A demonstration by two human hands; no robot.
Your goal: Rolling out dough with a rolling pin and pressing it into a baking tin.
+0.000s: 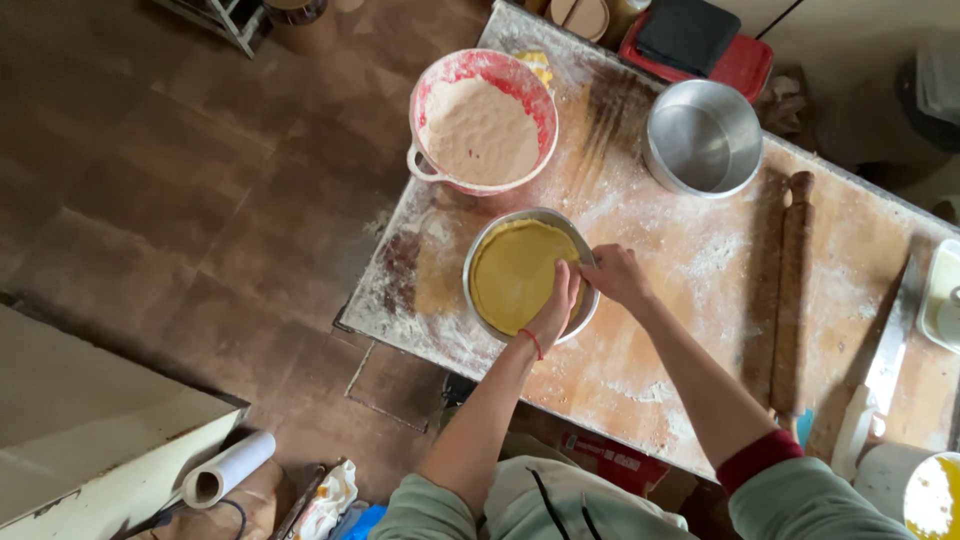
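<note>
A round metal pan (487,240) lined with yellow dough (515,272) sits on the floured wooden table (660,330). My left hand (556,308) reaches into the pan, its fingers pressing the dough against the right side wall. My right hand (615,274) grips the pan's right rim from outside, thumb and fingers pinched at the edge.
A red-and-white bowl of flour (482,125) stands beyond the pan. An empty metal pan (702,138) is at the back right. A wooden rolling pin (790,290) and a long knife (880,370) lie to the right. A paper roll (228,468) lies on the floor.
</note>
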